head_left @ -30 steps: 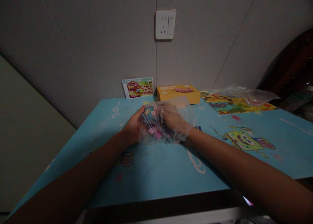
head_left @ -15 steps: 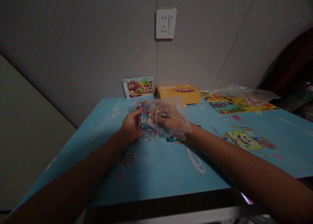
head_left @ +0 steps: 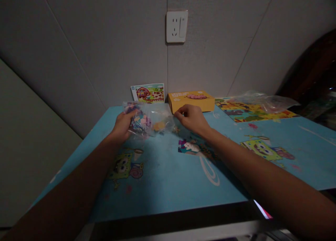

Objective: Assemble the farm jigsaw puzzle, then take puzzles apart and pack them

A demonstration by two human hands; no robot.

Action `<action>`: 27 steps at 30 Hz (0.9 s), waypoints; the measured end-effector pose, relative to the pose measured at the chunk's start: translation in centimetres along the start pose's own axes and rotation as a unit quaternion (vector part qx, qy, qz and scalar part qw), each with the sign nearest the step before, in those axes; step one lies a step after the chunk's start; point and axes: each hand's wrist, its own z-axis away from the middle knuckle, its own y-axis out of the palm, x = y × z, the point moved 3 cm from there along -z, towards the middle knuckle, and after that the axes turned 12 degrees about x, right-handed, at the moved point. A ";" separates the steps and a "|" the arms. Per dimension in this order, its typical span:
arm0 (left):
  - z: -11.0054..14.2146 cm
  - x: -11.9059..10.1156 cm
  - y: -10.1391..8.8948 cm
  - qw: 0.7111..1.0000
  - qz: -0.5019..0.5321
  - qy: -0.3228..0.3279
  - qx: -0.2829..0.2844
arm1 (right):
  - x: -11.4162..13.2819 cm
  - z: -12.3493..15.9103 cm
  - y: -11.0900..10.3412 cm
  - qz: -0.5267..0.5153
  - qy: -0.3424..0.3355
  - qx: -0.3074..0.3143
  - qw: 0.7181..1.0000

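A clear plastic bag (head_left: 139,123) of colourful jigsaw pieces is gripped at its left side by my left hand (head_left: 123,126), the thumb pressed over its front. The bag's see-through end stretches right, above the spongebob-patterned blue table (head_left: 157,185). My right hand (head_left: 193,119) is beside that end, thumb and forefinger pinched together; whatever sits between them is hidden or too small to name. Below the right wrist lies a short strip of puzzle pieces (head_left: 190,147) with a white figure on purple and teal, partly covered by my forearm.
A yellow puzzle box (head_left: 191,100) stands by the wall, with a farm picture card (head_left: 149,93) leaning to its left. To the right, a colourful puzzle sheet (head_left: 252,109) lies under a crumpled clear plastic bag (head_left: 273,102). A wall socket (head_left: 176,26) is above.
My right hand has come out of the plastic bag and moved to its right, fingers pinched. My left hand has carried the bag leftward. More of the puzzle strip shows.
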 end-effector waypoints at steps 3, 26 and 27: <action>0.4 -0.9 -1.1 0.951 -0.268 0.072 -0.139 | -0.6 0.3 -0.6 0.101 -0.002 0.177 0.979; 3.3 -1.9 2.3 0.711 -0.637 0.296 -0.013 | 0.9 2.8 0.1 0.071 -0.072 0.426 0.899; 3.9 -1.9 2.9 0.712 -0.620 0.329 0.025 | 1.3 2.9 0.1 0.073 -0.086 0.424 0.899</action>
